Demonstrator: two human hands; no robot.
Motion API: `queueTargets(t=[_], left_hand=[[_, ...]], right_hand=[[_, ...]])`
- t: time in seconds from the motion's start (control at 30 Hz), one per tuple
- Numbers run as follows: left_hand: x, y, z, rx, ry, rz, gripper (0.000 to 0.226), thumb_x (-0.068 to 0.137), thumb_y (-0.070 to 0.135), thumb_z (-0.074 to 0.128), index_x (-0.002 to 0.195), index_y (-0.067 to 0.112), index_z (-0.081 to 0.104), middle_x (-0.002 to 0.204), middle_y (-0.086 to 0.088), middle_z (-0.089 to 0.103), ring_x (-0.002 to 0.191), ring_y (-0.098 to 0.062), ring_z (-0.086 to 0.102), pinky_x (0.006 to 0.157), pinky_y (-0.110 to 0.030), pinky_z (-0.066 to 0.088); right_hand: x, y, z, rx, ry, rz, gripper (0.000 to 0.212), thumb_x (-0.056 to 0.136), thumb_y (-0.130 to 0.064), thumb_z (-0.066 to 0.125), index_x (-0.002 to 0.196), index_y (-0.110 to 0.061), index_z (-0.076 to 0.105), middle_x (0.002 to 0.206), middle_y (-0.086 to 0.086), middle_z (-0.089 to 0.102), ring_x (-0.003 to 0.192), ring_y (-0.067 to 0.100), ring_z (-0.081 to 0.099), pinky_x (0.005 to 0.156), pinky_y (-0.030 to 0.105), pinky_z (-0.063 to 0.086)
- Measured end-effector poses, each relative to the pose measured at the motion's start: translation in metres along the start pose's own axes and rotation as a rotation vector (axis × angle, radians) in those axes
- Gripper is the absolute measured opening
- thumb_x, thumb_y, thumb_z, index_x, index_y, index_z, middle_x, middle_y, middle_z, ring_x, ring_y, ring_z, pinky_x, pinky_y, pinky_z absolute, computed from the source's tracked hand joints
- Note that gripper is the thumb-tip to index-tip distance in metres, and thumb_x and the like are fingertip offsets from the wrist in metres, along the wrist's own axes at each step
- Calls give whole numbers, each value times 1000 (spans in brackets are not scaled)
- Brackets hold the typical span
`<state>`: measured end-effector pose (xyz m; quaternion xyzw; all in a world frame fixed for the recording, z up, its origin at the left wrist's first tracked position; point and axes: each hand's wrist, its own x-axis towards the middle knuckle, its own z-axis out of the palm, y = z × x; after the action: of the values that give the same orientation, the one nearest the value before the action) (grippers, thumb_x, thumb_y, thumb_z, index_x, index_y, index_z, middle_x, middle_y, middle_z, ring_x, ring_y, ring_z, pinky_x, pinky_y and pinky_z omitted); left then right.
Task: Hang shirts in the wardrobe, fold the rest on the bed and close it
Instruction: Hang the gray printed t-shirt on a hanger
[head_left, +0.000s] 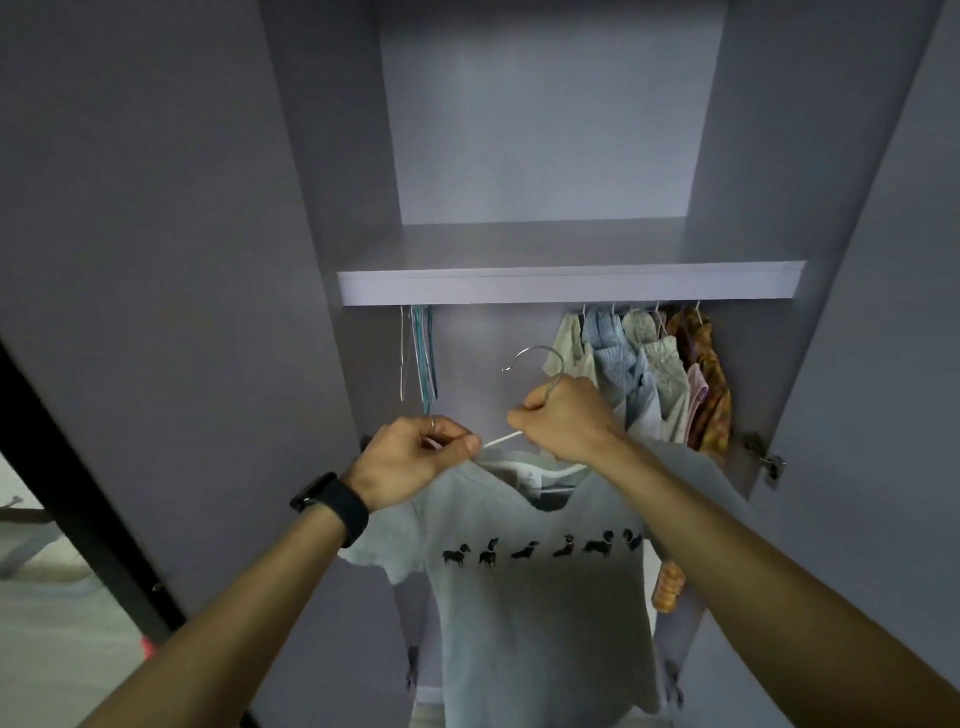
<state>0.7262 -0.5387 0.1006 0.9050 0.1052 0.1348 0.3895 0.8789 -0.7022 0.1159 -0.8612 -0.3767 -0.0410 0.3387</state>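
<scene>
A grey T-shirt (540, 613) with a row of small black dogs across the chest hangs on a white hanger (501, 440) in front of the open wardrobe (566, 283). My right hand (569, 418) grips the hanger just below its metal hook (535, 354). My left hand (415, 460) pinches the shirt's shoulder at the hanger's left end. The hook is free, below the shelf and off the rail. Several shirts (654, 374) hang at the right under the shelf.
Empty hangers (420, 358) dangle at the left under the shelf. The left door (145, 260) and the right door (893, 338) stand open on both sides. A gap lies between the empty hangers and the hung shirts. A strip of pale floor (47, 623) shows at the lower left.
</scene>
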Motion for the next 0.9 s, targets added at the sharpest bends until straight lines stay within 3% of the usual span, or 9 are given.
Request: queueTargets(t=[0.13, 0.23, 0.3, 0.33, 0.43, 0.5, 0.63, 0.73, 0.9], left_hand=[[-4, -4, 1, 16, -5, 30, 10, 92, 30, 70, 93, 25, 78, 89, 13, 75, 88, -3, 68, 86, -20, 50], [-10, -10, 1, 85, 65, 36, 10, 96, 27, 64, 89, 29, 71, 85, 11, 71, 80, -2, 64, 74, -10, 45], [-13, -18, 1, 165, 111, 23, 12, 100, 25, 58, 91, 28, 65, 86, 9, 67, 78, -4, 60, 69, -10, 42], [-15, -22, 0, 186, 127, 18, 12, 101, 24, 56, 91, 26, 63, 87, 9, 65, 78, -4, 59, 68, -8, 41], [-20, -31, -1, 252, 123, 5, 12, 101, 21, 54, 91, 23, 61, 87, 10, 61, 77, -4, 57, 70, -10, 42], [-21, -32, 4, 298, 115, 29, 9, 100, 23, 54, 95, 23, 62, 88, 12, 59, 77, -7, 58, 77, -22, 48], [-19, -16, 34, 223, 74, 81, 15, 98, 42, 56, 103, 30, 62, 82, 20, 61, 77, 1, 61, 66, -13, 46], [-13, -12, 47, 158, 171, 74, 16, 101, 32, 55, 98, 22, 68, 71, 16, 60, 67, 0, 58, 62, -16, 39], [-10, -23, 52, 111, 157, 12, 19, 102, 25, 54, 97, 17, 70, 77, 6, 63, 65, -2, 55, 58, -5, 37]], right_hand=[[-7, 6, 7, 144, -143, 20, 34, 89, -42, 65, 68, -18, 77, 54, -17, 66, 52, -3, 59, 58, 18, 40], [-19, 19, 5, 410, -198, -17, 33, 85, -57, 64, 87, -27, 78, 82, -13, 75, 75, -1, 67, 71, 20, 47], [-30, 38, 4, 360, -234, -10, 44, 83, -71, 55, 100, -35, 72, 96, -21, 72, 92, -4, 65, 83, 19, 48], [-36, 51, 7, 282, -245, 15, 42, 86, -72, 51, 99, -35, 68, 92, -25, 68, 90, -8, 62, 82, 18, 46], [-57, 81, 30, 200, -220, 61, 37, 100, -47, 52, 73, -22, 52, 58, -16, 47, 58, -2, 46, 64, 23, 37], [-69, 88, 45, 238, -144, 44, 35, 102, -36, 54, 70, -22, 51, 55, -13, 46, 55, 1, 44, 60, 18, 34], [-80, 76, 61, 347, -84, -44, 17, 101, -31, 56, 90, -24, 67, 77, -9, 61, 67, 6, 54, 64, 11, 40], [-85, 78, 65, 384, -40, -104, 13, 100, -23, 59, 102, -25, 71, 86, -14, 66, 84, 5, 61, 75, 9, 44], [-98, 109, 58, 237, 1, -140, 26, 96, -29, 66, 117, -16, 75, 103, -7, 73, 96, 8, 68, 88, 32, 54]])
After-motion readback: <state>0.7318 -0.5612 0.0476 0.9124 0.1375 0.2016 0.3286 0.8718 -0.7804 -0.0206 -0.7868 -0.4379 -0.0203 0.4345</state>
